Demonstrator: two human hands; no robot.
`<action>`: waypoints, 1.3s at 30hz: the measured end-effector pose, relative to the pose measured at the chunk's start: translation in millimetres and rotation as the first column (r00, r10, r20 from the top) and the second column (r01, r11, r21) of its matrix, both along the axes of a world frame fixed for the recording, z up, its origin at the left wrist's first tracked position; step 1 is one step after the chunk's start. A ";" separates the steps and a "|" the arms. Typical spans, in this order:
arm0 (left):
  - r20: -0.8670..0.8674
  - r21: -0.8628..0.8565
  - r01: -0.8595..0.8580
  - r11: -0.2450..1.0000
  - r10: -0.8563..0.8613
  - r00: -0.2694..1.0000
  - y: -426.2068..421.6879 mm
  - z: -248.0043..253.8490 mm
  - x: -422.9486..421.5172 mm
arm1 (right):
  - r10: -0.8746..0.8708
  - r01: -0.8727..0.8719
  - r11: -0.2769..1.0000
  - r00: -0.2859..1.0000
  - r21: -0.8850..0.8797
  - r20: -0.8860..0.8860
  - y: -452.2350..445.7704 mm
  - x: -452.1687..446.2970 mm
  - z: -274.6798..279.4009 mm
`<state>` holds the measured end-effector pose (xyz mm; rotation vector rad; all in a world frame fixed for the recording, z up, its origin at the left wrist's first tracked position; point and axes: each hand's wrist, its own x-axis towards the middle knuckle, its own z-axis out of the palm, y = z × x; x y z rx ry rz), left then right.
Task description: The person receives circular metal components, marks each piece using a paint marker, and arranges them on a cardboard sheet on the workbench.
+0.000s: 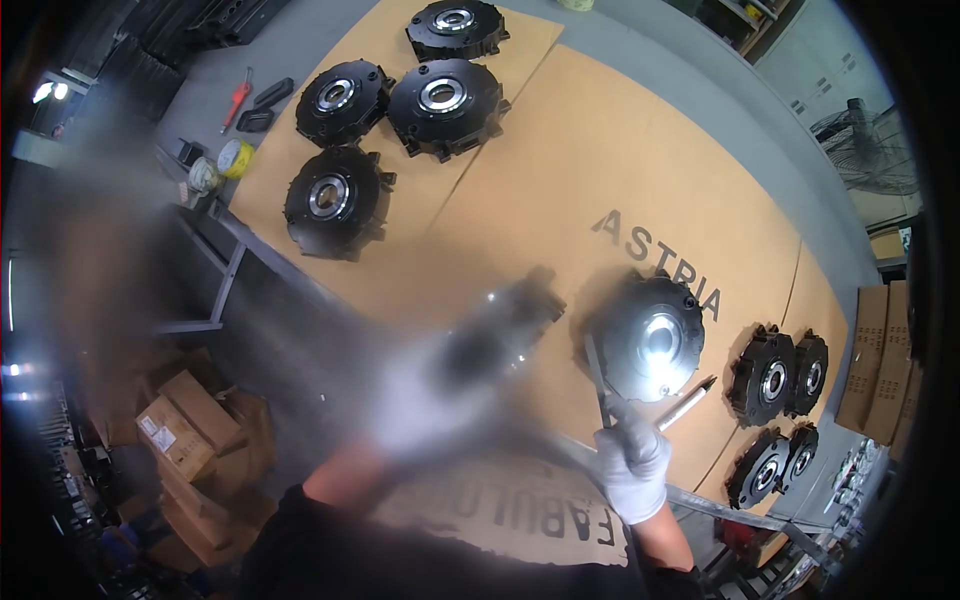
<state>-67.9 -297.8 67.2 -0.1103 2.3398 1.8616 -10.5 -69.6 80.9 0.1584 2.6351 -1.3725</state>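
My left hand [410, 400], in a white glove and smeared by motion, holds a blurred black notched part [505, 325] above the front edge of the table. My right hand [635, 465], also gloved in white, is closed on a slim flat-bladed tool [599, 375]. Its blade points to the left rim of a black notched disc [655, 335] with a shiny centre, which lies on the cardboard. Beside that hand, a pale pen-like tool [688, 404] with a dark tip slants outward; whether my fingers touch it is unclear.
Several similar black discs [443, 95] lie at the far left of the cardboard-covered table [600, 130]; others [762, 375] are at the right. A red-handled tool [237, 103] and a yellow tape roll [236, 158] lie at the left. Cardboard boxes [180, 435] stand below; a fan [865, 145] stands behind.
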 end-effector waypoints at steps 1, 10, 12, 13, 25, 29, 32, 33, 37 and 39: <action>0.003 -0.005 0.000 1.000 0.000 1.000 -0.5 0.4 -1.7 | 0.019 -0.019 1.000 0.999 0.002 0.045 0.3 0.8 -1.6; -0.010 -0.019 0.039 0.999 -0.040 0.999 -8.6 0.1 -16.1 | -0.053 0.059 0.998 0.982 -0.030 0.179 -3.6 -4.9 1.5; 0.063 -0.029 0.014 0.999 -0.012 0.998 -2.5 21.0 -24.5 | -0.079 0.093 0.994 0.977 -0.061 0.199 -5.0 -6.2 3.8; 0.134 -0.040 -0.011 0.999 0.016 0.991 -0.4 28.5 -29.3 | -0.106 0.128 0.988 0.970 -0.089 0.220 -5.1 -6.8 4.7; -0.030 -0.104 0.256 0.961 -0.260 0.965 -38.8 11.7 -91.0 | -0.037 0.341 0.288 0.938 -0.895 0.345 15.0 -21.0 -0.6; 0.266 -0.124 0.755 0.644 -0.712 0.650 -32.5 -7.1 -152.5 | -0.128 0.453 0.334 0.890 -0.826 0.437 19.7 -31.9 6.7; 0.268 -0.021 0.905 0.425 -0.870 0.415 -6.6 -40.9 -189.8 | -0.261 0.272 0.704 0.958 -0.656 0.117 22.6 -39.5 -27.7; 0.276 -0.014 0.929 0.369 -0.892 0.358 6.9 -49.5 -198.5 | -0.259 0.170 0.875 0.955 -0.452 -0.142 22.7 -40.4 -36.6; 0.447 -0.309 0.940 0.147 -0.850 0.279 57.0 -46.6 -215.0 | -0.239 0.106 0.815 0.957 -0.570 -0.164 20.0 -72.5 -14.7; 0.458 -0.534 0.845 0.025 -0.831 0.315 69.1 -30.1 -206.5 | -0.332 0.252 0.844 0.939 -0.473 -0.093 13.8 -82.0 -16.2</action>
